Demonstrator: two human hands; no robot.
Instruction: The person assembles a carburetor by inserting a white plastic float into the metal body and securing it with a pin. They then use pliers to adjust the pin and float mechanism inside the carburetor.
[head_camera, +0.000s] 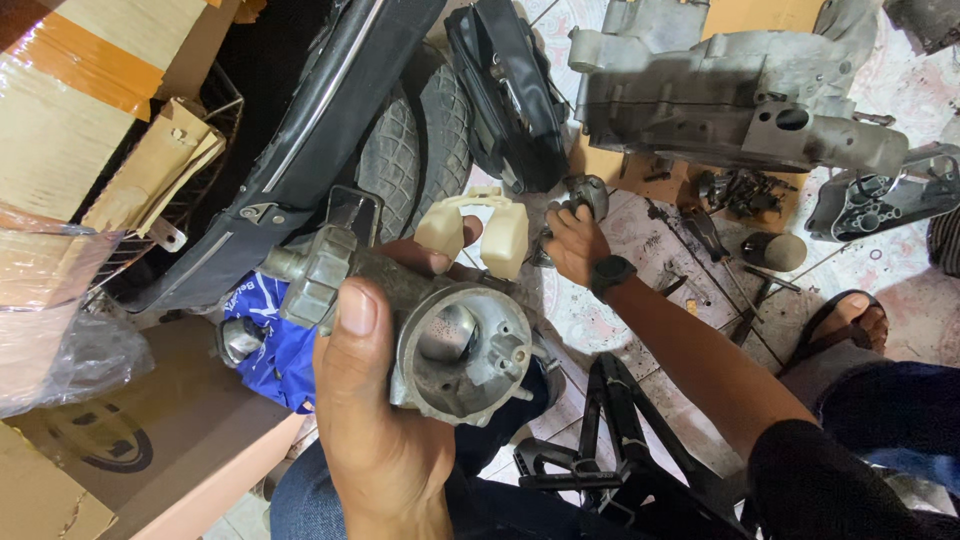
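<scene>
The left hand (385, 420) holds a grey metal carburettor body (440, 330) upright in a closed grip, thumb across its side, with a cream plastic float (480, 230) at its far end. The right hand (572, 240), a black watch (610, 272) on its wrist, rests on a small metal part (590, 192) on the tiled floor (640, 240), near a tyre (420, 140) and a grey engine casing (730, 100)

Packaging-wise there's a tan cardboard box (75, 95) with an orange tape stripe at upper left, a clear crinkly plastic bag (60, 350) at mid left, and another brown cardboard box (150, 440) with a dark round print at lower left.
</scene>
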